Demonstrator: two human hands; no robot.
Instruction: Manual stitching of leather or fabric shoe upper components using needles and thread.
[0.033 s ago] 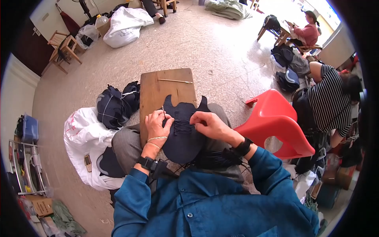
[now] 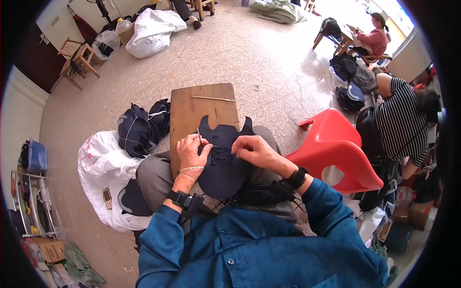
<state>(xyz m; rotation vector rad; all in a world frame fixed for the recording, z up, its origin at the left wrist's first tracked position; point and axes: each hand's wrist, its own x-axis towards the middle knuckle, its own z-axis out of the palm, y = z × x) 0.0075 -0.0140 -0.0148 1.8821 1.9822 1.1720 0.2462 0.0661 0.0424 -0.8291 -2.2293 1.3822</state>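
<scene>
Across my lap and the near end of a wooden bench (image 2: 206, 103): one dark navy fabric piece (image 2: 218, 180), two horns at its far edge, crossed dark cords (image 2: 222, 154) at its middle. Left hand (image 2: 192, 152), mine: at the piece's left side, fingers clamped on a slender rod (image 2: 198, 132). Right hand (image 2: 255, 151), mine: beside the cords, fingers curled; whether the tips meet, I cannot tell. Farther up the bench: one pale stick (image 2: 212, 98).
</scene>
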